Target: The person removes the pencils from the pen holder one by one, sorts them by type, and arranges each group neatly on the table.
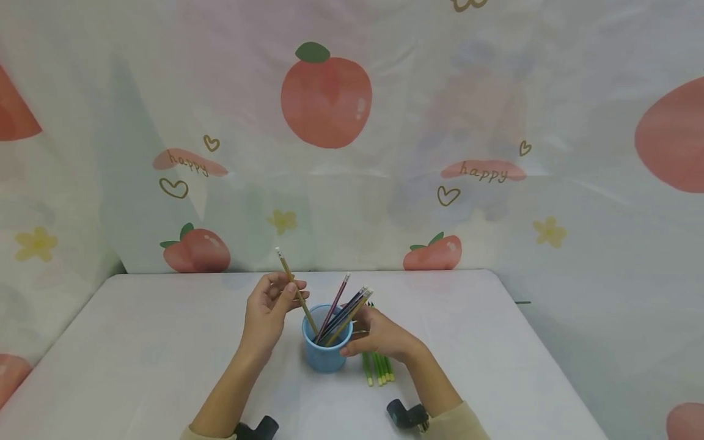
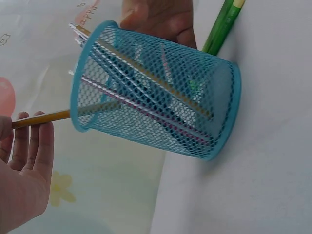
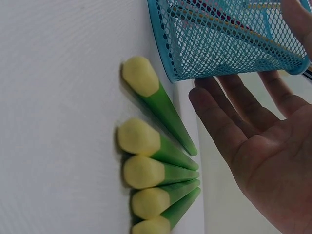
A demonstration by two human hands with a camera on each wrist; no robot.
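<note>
A light blue mesh pencil cup [image 1: 324, 357] stands upright on the table with several pencils inside. My left hand [image 1: 266, 311] pinches a gold-coloured pencil [image 1: 297, 287] between thumb and fingers; its lower end is inside the cup, as the left wrist view shows through the mesh. My right hand [image 1: 385, 336] holds the cup's right side, thumb toward the front and fingers [image 3: 248, 105] along the mesh behind. Dark pencils [image 1: 349, 307], a dark red pencil [image 1: 337, 297] and another gold one lean inside toward the right rim.
Several green pencils [image 1: 379, 370] with pale yellow ends lie side by side on the white table [image 1: 165, 354], just right of the cup and partly under my right hand. Behind the table hangs a fruit-patterned cloth [image 1: 396, 201].
</note>
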